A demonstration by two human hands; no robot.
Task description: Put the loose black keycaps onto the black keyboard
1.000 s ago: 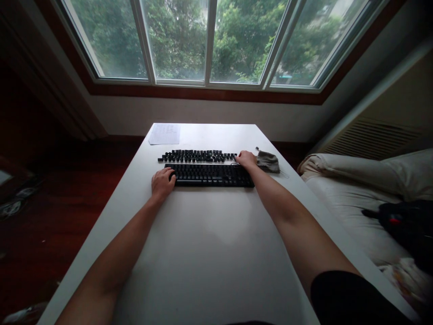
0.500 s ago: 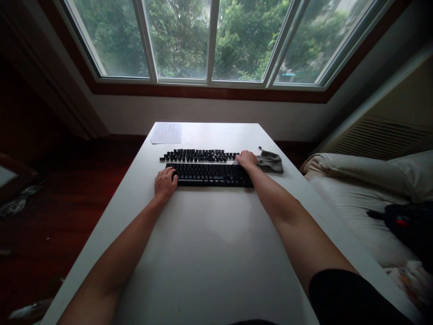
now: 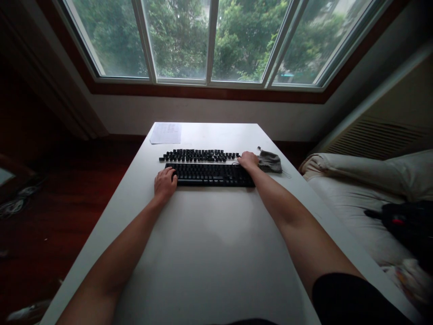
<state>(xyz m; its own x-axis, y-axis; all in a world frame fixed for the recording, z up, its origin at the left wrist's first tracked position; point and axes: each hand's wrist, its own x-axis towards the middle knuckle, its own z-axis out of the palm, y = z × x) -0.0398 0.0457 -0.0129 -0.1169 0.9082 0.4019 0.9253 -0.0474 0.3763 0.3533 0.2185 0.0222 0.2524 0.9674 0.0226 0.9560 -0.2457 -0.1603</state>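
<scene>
A white rectangular table (image 3: 209, 253) ran lengthwise away from the camera toward a wide, multi-pane window (image 3: 209, 40) that showed green trees outside. A black keyboard (image 3: 209, 174) lay crosswise on the far half of the table, parallel to the far edge. The left hand (image 3: 165, 183) rested against the keyboard's left end, fingers curled around the near-left corner. The right hand (image 3: 248, 160) sat at the keyboard's far-right corner, fingers bent downward; whether it gripped anything could not be determined. Just beyond the keyboard, rows of loose black keycaps (image 3: 198, 155) were laid out on the tabletop. A crumpled grey cloth (image 3: 269, 162) lay immediately to the right of the right hand, near the table's right edge. A printed sheet of paper (image 3: 166, 133) lay flat at the far-left corner of the table. The floor (image 3: 61, 203) to the left was dark reddish wood. To the right stood a bed with pale bedding (image 3: 358, 180), on which a black object (image 3: 402, 223) with a red mark rested.
</scene>
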